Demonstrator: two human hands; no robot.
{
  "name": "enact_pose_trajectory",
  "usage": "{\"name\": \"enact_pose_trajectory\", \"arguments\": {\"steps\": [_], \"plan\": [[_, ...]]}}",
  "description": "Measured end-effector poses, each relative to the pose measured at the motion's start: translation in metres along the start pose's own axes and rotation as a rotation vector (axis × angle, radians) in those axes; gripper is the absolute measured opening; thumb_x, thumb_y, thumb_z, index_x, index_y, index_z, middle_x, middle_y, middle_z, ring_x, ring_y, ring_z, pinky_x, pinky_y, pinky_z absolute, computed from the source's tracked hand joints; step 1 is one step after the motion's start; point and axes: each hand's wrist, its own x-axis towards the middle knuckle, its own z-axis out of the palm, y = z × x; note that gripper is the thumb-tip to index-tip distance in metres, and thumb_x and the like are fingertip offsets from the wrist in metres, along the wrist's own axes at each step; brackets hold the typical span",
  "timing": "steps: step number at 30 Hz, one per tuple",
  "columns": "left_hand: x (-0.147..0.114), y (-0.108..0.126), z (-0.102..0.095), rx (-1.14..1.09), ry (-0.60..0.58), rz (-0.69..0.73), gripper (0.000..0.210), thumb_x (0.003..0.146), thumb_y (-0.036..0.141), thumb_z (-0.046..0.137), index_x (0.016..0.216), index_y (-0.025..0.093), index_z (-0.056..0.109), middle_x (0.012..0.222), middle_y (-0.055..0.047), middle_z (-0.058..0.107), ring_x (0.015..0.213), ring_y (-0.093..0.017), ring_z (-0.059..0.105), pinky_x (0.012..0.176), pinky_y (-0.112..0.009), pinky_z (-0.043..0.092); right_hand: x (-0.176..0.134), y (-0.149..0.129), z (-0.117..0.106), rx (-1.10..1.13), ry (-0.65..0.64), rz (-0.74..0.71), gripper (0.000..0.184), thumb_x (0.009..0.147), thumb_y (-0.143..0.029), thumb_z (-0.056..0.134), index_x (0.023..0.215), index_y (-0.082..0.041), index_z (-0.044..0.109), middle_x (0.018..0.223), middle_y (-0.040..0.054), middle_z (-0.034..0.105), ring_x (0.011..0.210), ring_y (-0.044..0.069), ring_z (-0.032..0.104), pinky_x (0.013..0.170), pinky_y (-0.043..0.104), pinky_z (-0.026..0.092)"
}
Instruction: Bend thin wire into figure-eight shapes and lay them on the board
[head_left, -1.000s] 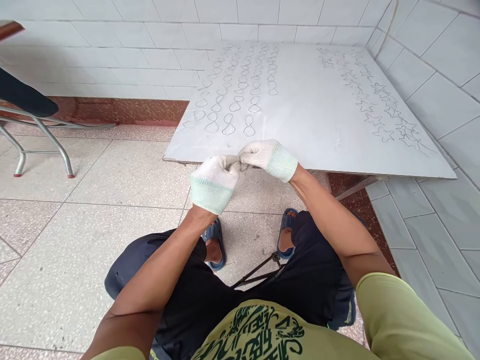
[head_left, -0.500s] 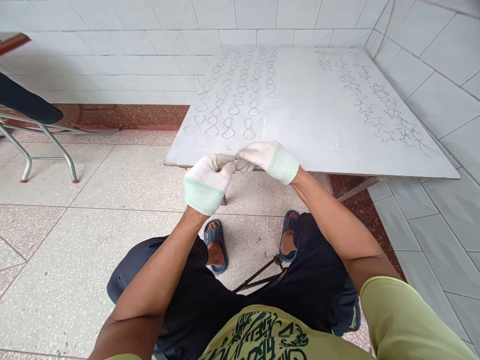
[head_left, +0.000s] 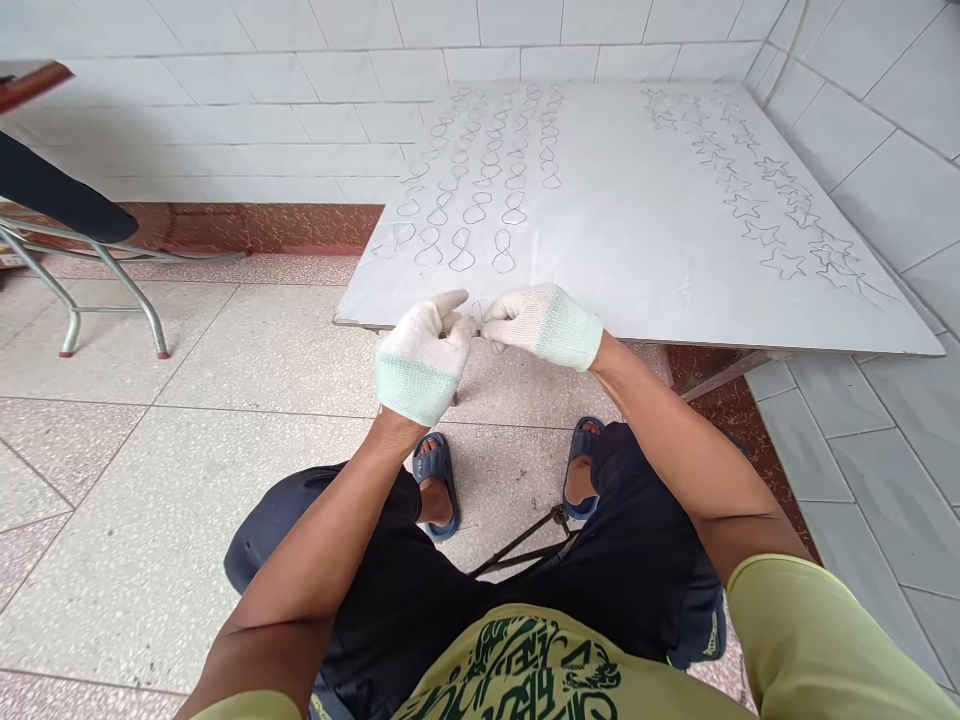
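Observation:
Both my hands wear white knitted gloves with pale green cuffs and meet at the front edge of a white board (head_left: 622, 270). My left hand (head_left: 427, 345) pinches with its thumb against curled fingers, the index finger lifted. Beside it, fingertips nearly touching, my right hand (head_left: 529, 318) is closed in a pinch. A thin bent wire (head_left: 478, 306) shows between the fingertips; its full shape is hidden by the gloves. Behind my hands lie several rows of wire figure-eights (head_left: 503, 252). Rows of wire stars (head_left: 782, 264) lie on the board's right side.
White tiled walls (head_left: 337, 75) close in the board at the back and right. A metal-legged stool (head_left: 112, 280) stands at left, with another person's dark-clothed leg (head_left: 60, 195) above it. Below are my sandalled feet (head_left: 436, 487) and a dark folding frame (head_left: 525, 540).
My left index finger has lifted away from the right hand, and the fingertips have parted slightly. A small wire loop now shows between them. The view has shifted a little.

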Motion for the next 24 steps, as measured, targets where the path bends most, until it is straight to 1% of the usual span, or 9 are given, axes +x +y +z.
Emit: {"name": "enact_pose_trajectory", "arguments": {"steps": [2, 4, 6, 8, 10, 12, 15, 21, 24], "plan": [[0.001, 0.003, -0.002, 0.006, -0.058, 0.003, 0.049, 0.099, 0.033, 0.068, 0.144, 0.017, 0.079, 0.099, -0.006, 0.086, 0.097, -0.027, 0.081, 0.103, -0.04, 0.06, 0.0, 0.002, -0.002, 0.002, 0.013, 0.011, 0.027, 0.094, -0.023, 0.069, 0.067, -0.021, 0.071, 0.074, -0.0007, 0.076, 0.075, 0.014, 0.067, 0.072, 0.028, 0.046], [0.002, 0.009, -0.005, -0.017, -0.123, -0.016, 0.045, 0.098, 0.035, 0.068, 0.137, 0.018, 0.082, 0.099, -0.006, 0.087, 0.095, -0.026, 0.081, 0.096, -0.038, 0.06, -0.001, 0.003, -0.005, 0.003, 0.011, 0.013, 0.027, 0.094, -0.023, 0.068, 0.067, -0.021, 0.071, 0.075, -0.0004, 0.076, 0.077, 0.014, 0.068, 0.074, 0.028, 0.047], [0.004, 0.014, -0.008, -0.021, -0.156, -0.043, 0.033, 0.099, 0.041, 0.068, 0.116, 0.02, 0.087, 0.096, -0.006, 0.087, 0.089, -0.025, 0.079, 0.086, -0.036, 0.06, -0.002, 0.005, -0.006, -0.016, -0.008, 0.003, 0.027, 0.094, -0.025, 0.068, 0.068, -0.021, 0.073, 0.075, -0.0005, 0.076, 0.078, 0.015, 0.068, 0.076, 0.028, 0.048], [0.007, 0.016, -0.01, -0.021, -0.185, -0.058, 0.032, 0.1, 0.047, 0.067, 0.093, 0.021, 0.085, 0.086, -0.006, 0.083, 0.079, -0.024, 0.074, 0.075, -0.034, 0.056, -0.002, 0.007, -0.007, -0.031, -0.018, -0.013, 0.026, 0.094, -0.026, 0.068, 0.069, -0.021, 0.073, 0.076, -0.0008, 0.076, 0.077, 0.014, 0.068, 0.077, 0.029, 0.048], [0.011, 0.013, -0.011, -0.057, -0.235, -0.061, 0.033, 0.099, 0.048, 0.069, 0.082, 0.023, 0.081, 0.078, -0.005, 0.079, 0.073, -0.023, 0.07, 0.067, -0.033, 0.052, -0.003, 0.008, -0.007, -0.039, -0.018, -0.019, 0.025, 0.094, -0.027, 0.069, 0.071, -0.021, 0.074, 0.075, -0.0012, 0.076, 0.076, 0.014, 0.068, 0.076, 0.029, 0.048], [0.015, 0.006, -0.01, -0.127, -0.257, -0.067, 0.028, 0.094, 0.047, 0.073, 0.081, 0.023, 0.081, 0.077, -0.005, 0.078, 0.073, -0.023, 0.07, 0.064, -0.033, 0.05, -0.004, 0.009, -0.005, -0.041, -0.012, -0.021, 0.024, 0.094, -0.028, 0.07, 0.072, -0.021, 0.075, 0.074, -0.0013, 0.076, 0.075, 0.015, 0.068, 0.077, 0.029, 0.048], [0.017, -0.001, -0.005, -0.197, -0.217, -0.079, 0.025, 0.089, 0.045, 0.076, 0.077, 0.023, 0.078, 0.079, -0.007, 0.078, 0.077, -0.025, 0.071, 0.068, -0.034, 0.053, -0.004, 0.007, -0.003, -0.03, 0.011, -0.008, 0.027, 0.095, -0.029, 0.071, 0.07, -0.021, 0.076, 0.073, -0.0005, 0.077, 0.076, 0.015, 0.07, 0.078, 0.03, 0.05], [0.004, 0.001, 0.013, -0.431, -0.033, -0.112, 0.024, 0.089, 0.044, 0.073, 0.076, 0.024, 0.07, 0.084, -0.006, 0.078, 0.093, -0.024, 0.077, 0.097, -0.039, 0.063, -0.004, -0.004, 0.0, 0.029, 0.09, 0.079, 0.03, 0.095, -0.029, 0.07, 0.067, -0.02, 0.076, 0.074, 0.002, 0.078, 0.076, 0.016, 0.07, 0.077, 0.03, 0.053], [0.004, 0.0, 0.016, -0.524, -0.08, -0.14, 0.026, 0.09, 0.045, 0.076, 0.077, 0.024, 0.069, 0.084, -0.006, 0.079, 0.092, -0.023, 0.078, 0.099, -0.039, 0.064, -0.002, -0.005, -0.002, 0.051, 0.069, 0.115, 0.028, 0.094, -0.029, 0.072, 0.068, -0.02, 0.076, 0.072, 0.0017, 0.077, 0.072, 0.015, 0.068, 0.073, 0.029, 0.052]]}}
